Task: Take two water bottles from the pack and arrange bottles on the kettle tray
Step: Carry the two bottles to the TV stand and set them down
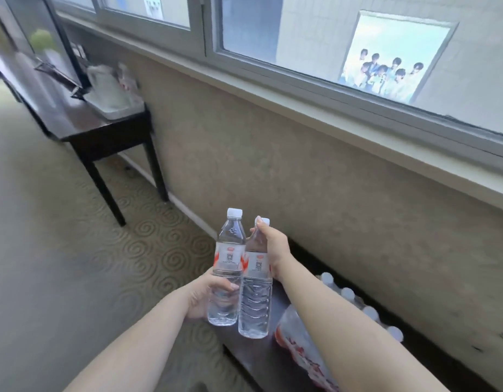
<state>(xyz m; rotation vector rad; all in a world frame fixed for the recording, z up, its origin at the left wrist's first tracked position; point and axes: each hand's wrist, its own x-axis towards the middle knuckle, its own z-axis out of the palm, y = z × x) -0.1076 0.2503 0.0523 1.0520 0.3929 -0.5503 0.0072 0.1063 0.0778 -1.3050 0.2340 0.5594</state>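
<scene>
I hold two clear water bottles upright and side by side in front of me. My left hand [203,295] grips the lower body of the left bottle [229,258]. My right hand [274,247] pinches the right bottle [256,301] at its neck, just under the white cap. The plastic-wrapped pack of bottles [304,338] lies low at the right on a dark bench, partly hidden by my right forearm. The white kettle tray [115,111] sits on a dark side table far off at the upper left, with a blurred white kettle [101,80] on it.
The dark side table [108,134] stands against the beige wall under a long window sill [329,128]. Patterned carpet [74,250] covers the floor between me and the table. A dark low bench [253,360] runs along the wall at the right.
</scene>
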